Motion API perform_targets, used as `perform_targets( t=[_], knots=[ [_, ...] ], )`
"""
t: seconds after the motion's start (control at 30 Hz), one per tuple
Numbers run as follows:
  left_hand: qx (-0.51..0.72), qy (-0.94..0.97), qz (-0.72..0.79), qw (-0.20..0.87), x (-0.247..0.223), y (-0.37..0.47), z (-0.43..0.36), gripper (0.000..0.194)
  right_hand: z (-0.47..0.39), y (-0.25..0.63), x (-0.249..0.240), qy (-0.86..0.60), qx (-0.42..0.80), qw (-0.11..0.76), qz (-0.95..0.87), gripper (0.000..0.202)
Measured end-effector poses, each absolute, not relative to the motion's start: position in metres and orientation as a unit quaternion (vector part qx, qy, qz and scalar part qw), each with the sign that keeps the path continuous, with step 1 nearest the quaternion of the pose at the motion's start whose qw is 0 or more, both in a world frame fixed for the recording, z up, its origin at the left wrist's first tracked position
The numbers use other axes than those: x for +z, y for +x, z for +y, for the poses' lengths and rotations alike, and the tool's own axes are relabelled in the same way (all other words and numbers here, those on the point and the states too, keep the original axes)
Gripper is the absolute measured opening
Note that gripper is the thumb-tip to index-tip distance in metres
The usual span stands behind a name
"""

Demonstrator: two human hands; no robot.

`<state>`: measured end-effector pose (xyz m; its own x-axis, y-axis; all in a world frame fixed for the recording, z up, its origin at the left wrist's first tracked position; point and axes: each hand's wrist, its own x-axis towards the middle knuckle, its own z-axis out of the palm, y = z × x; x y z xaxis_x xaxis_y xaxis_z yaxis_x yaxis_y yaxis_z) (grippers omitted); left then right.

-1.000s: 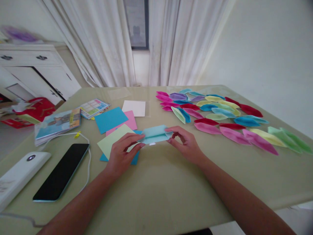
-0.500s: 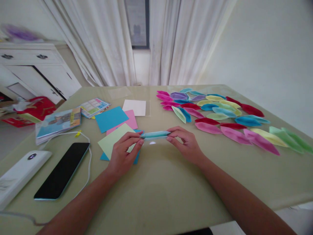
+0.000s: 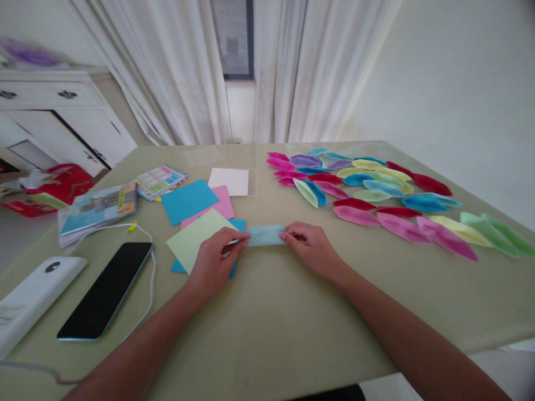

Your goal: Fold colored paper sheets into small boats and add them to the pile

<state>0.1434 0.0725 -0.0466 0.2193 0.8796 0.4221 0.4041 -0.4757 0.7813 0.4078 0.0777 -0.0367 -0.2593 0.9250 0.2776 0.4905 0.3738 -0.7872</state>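
Folded light-blue paper strip [image 3: 266, 235] flat on table [image 3: 292, 334], just right of loose coloured sheets [image 3: 196, 214], well short of finished folded boats [image 3: 376, 195]. Pinched at left end by left hand [image 3: 215, 257], at right end by right hand [image 3: 311, 250], fingertips closed narrow on paper. Likely very light, thin, easily creased or slid on glossy top; best held at ends, pressed along fold.

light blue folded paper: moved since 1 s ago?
Yes. The light blue folded paper, open and raised before, now lies folded flat and lower against the table, pinched by left hand and right hand, beside the light green sheet.
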Motion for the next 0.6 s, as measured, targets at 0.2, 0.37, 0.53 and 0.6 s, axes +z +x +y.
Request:
perform_targets(
  t=[0.2,0.37,0.53,0.6],
  knots=[
    [0.407,0.750,0.458,0.250,-0.0516,0.1418,0.0737,0.016,0.0778,0.4069,-0.0421,-0.499,0.286,0.350,-0.739,0.017],
    [0.401,0.755,0.453,0.251,-0.0558,0.1414,0.0734,0.017,0.0750,0.4050,-0.0423,-0.495,0.273,0.335,-0.754,0.013],
    [0.398,0.775,0.425,0.244,-0.0551,0.1383,0.0740,0.028,0.0752,0.4053,-0.0392,-0.463,0.228,0.353,-0.780,0.011],
    [0.403,0.780,0.418,0.233,-0.0534,0.1376,0.0733,0.025,0.0756,0.4057,-0.0377,-0.461,0.237,0.369,-0.771,0.015]
  ],
)
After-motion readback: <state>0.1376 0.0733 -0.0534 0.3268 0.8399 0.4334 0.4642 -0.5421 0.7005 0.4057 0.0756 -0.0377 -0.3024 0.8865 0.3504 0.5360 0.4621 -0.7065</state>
